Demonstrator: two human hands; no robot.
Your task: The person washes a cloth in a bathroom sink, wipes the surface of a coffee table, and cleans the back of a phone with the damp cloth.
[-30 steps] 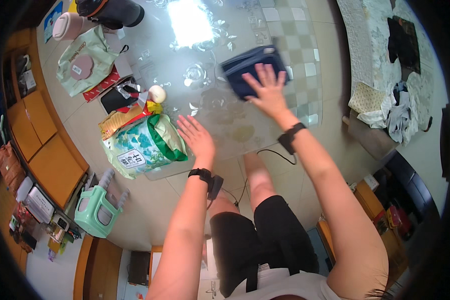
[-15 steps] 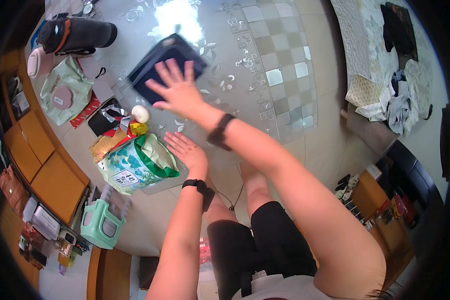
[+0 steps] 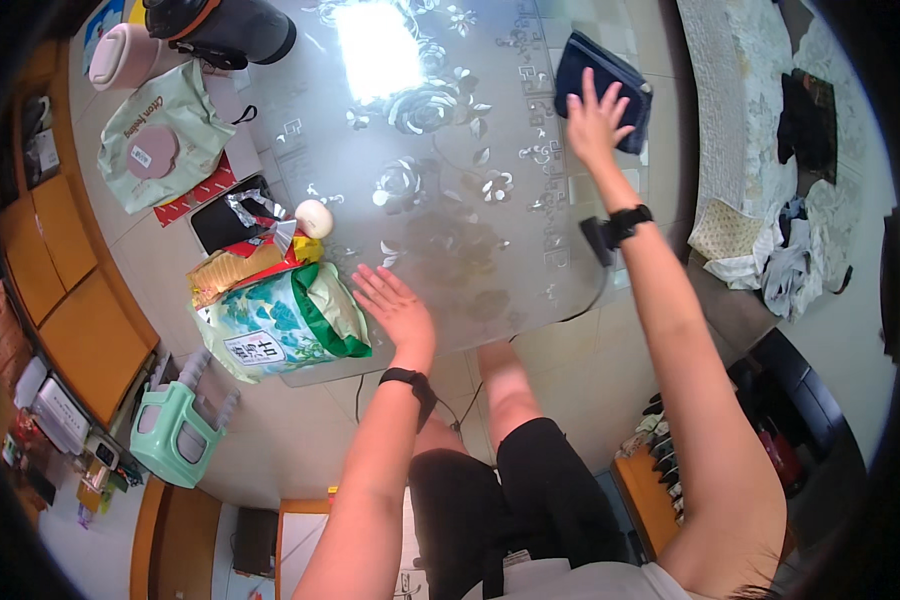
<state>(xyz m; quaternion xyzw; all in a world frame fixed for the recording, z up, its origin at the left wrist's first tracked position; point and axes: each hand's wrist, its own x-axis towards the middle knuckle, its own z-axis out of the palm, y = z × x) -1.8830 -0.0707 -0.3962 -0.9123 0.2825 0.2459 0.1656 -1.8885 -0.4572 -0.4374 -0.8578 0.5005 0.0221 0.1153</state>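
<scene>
My right hand lies flat, fingers spread, on a folded dark navy cloth. The cloth rests near the right edge of a glossy grey table cover with a floral pattern. Near the table's front edge, my left hand is open, its fingers stretched out and the palm down. It holds nothing. Just left of it stands a green and white printed bag, close to the fingers.
Behind the bag are a yellow-red snack packet, a round cream-coloured object and a black tray. Farther left lie a pale green pouch, a pink container and a large dark flask. A mint-green plastic stool stands below.
My right hand and the navy cloth have moved from the table's left-middle far to the right. The left hand stays near the bag. The view has shifted slightly.
</scene>
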